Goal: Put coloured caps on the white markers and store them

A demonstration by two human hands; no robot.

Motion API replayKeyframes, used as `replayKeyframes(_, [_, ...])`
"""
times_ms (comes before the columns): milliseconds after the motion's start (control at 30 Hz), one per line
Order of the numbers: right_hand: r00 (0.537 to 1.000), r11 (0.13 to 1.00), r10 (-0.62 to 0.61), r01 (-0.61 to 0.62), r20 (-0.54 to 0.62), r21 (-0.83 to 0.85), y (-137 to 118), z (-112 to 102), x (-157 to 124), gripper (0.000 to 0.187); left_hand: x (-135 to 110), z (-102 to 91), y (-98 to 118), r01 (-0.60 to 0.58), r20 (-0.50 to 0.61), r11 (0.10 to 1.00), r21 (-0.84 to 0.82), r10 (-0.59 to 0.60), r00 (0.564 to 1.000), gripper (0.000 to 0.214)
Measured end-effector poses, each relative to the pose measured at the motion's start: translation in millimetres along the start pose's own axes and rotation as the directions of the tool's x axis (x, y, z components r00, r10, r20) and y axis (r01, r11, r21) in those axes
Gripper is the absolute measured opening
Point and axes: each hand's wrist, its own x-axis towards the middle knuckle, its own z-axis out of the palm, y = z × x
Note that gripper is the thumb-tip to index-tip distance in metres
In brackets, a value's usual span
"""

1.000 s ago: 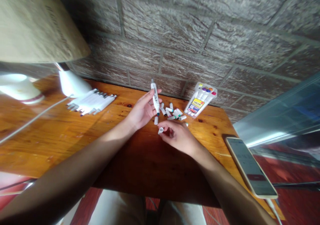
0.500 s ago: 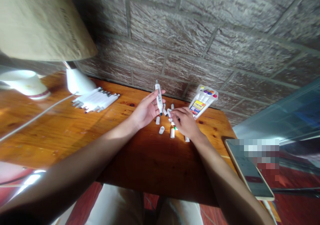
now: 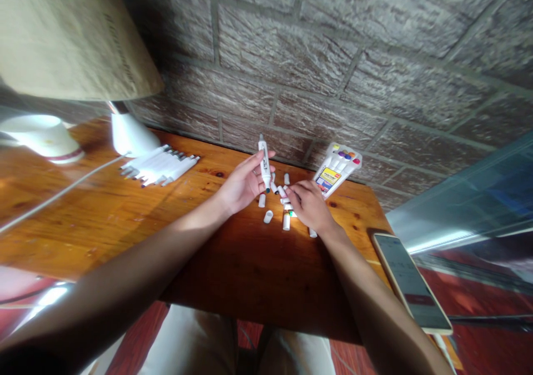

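My left hand (image 3: 245, 182) is closed round a white marker (image 3: 265, 164) held nearly upright. The marker's lower end is uncapped and shows a dark blue-green tip; its top end is grey. Over a cluster of loose white marker caps, my right hand (image 3: 308, 202) is curled, fingertips closed on one marker cap (image 3: 282, 191). Part of that cap and several others lie hidden under the fingers. Nearer to me, one cap (image 3: 268, 217) rests on its side and another cap (image 3: 286, 222) stands close by. A further cap (image 3: 262, 200) is just below the held marker.
Behind my right hand a clear marker case (image 3: 336, 170) holds several coloured markers. A row of white markers (image 3: 160, 165) lies at left, near a lamp (image 3: 131, 133), its cable and a paper cup (image 3: 45, 137). A phone (image 3: 412, 283) sits at the table's right edge, the brick wall behind.
My right fingers have shifted very slightly at the caps. My left hand keeps the marker in almost the same place. The view has moved a little.
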Motion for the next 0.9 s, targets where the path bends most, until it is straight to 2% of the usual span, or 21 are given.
replayKeyframes(167, [0.998,0.998,-0.032,0.029,0.05,0.059,-2.5,-4.9,1.3,0.031,-0.5,1.3,0.9,0.008,-0.014,1.0,0.002,-0.008,1.0,0.024])
replayKeyframes(367, [0.999,0.991,0.019,-0.014,-0.033,0.13,-1.7,-7.6,-1.3,0.024,-1.1,2.3,2.5,0.005,-0.016,1.0,0.006,-0.004,1.0,0.025])
replayKeyframes(500, [0.999,0.994,-0.01,0.006,0.034,0.113,0.8,-4.7,-2.0,0.024,-1.2,1.8,2.7,0.004,-0.019,1.0,0.009,-0.004,1.0,0.022])
replayKeyframes(667, [0.999,0.995,-0.008,0.003,0.048,0.099,-0.3,-5.1,-1.5,0.028,-0.7,0.4,2.6,-0.004,-0.003,1.0,-0.002,0.004,1.0,0.022])
replayKeyframes(733, [1.0,0.993,-0.001,-0.002,0.025,0.116,-2.2,-7.0,-1.9,0.028,-0.5,0.0,2.6,-0.002,0.001,1.0,-0.006,0.002,1.0,0.023])
replayKeyframes(900, [0.989,0.986,0.085,-0.066,-0.118,0.156,-4.0,-8.8,-2.8,0.025,-0.5,-0.1,2.5,0.005,-0.009,1.0,-0.007,-0.005,1.0,0.023])
